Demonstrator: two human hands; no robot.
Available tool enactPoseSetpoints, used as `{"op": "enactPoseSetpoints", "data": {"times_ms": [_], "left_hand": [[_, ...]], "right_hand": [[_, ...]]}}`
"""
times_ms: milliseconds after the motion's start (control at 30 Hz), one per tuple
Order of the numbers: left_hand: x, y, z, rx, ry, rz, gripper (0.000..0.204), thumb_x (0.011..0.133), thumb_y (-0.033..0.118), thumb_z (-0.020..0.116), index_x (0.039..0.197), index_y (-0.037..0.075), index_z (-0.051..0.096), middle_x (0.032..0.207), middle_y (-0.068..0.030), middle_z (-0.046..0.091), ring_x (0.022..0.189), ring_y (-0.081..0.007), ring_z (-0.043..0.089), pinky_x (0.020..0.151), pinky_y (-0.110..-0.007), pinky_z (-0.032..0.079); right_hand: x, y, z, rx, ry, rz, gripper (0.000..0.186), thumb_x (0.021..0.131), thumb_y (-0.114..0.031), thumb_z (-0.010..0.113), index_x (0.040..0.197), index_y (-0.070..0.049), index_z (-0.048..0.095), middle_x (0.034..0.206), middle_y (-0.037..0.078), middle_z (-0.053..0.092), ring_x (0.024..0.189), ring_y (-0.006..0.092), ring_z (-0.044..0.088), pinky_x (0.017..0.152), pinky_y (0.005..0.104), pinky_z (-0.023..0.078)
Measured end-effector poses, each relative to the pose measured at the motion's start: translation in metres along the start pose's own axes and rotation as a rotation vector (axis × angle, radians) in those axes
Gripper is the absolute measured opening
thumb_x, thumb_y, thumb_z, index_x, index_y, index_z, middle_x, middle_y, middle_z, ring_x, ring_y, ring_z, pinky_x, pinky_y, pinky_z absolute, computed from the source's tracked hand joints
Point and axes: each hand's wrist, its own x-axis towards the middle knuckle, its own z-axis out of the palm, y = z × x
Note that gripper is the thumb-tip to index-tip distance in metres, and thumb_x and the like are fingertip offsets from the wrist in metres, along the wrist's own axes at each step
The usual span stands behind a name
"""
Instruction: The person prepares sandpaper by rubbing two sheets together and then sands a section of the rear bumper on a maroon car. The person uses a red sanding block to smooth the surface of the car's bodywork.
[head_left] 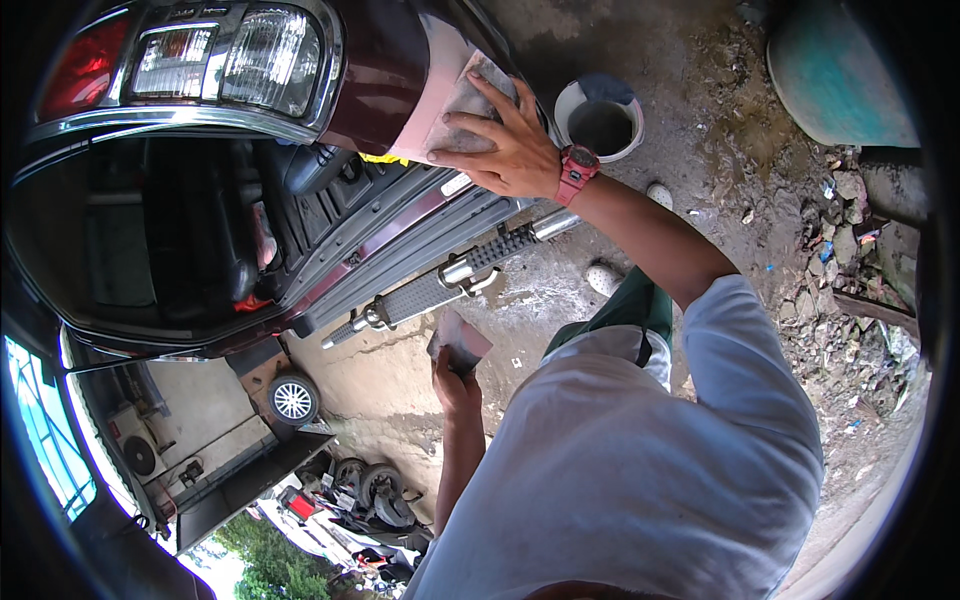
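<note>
My right hand (505,145), with a red watch at the wrist, lies with fingers spread on a pale pink patch (445,50) on the maroon car body (370,90). Under those fingers is a grey area (465,110); I cannot tell whether it is a sheet or part of the surface. My left hand (450,385), lower in the view, grips a folded sheet (462,345), dark with a pinkish face. Left of the patch is a chrome-edged tail light (180,62). Below it is an open doorway (130,230) showing a dark interior.
A metal side step (420,290) runs below the door sill. A white bucket (600,125) with dark liquid stands beside the car. A teal container (840,80) and rubble (840,250) lie to the right. A wheel (293,398) and piled parts (355,500) are at lower left.
</note>
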Motion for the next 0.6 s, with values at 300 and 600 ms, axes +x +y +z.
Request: {"op": "enactPoseSetpoints", "data": {"times_ms": [300,600], "left_hand": [[-0.006,-0.003,0.01,-0.023,0.046,0.0,0.023,0.103,0.024,0.057,0.119,0.007,0.062,0.096,-0.0018,0.063,0.078,-0.0128,0.058,0.062,-0.028,0.042],[0.013,-0.007,0.004,0.006,-0.009,-0.044,0.021,0.103,0.024,0.056,0.115,0.008,0.062,0.095,-0.0017,0.062,0.078,-0.0125,0.058,0.061,-0.028,0.042]], "right_hand": [[0.028,0.005,-0.006,0.019,0.077,-0.033,0.046,0.088,-0.042,0.075,0.132,-0.053,0.065,0.149,-0.004,0.049,0.152,0.0419,0.026,0.115,0.0721,0.022],[0.025,-0.01,0.008,0.02,0.082,0.02,0.047,0.085,-0.042,0.077,0.13,-0.054,0.066,0.144,-0.005,0.049,0.15,0.0433,0.029,0.115,0.0726,0.023]]}}
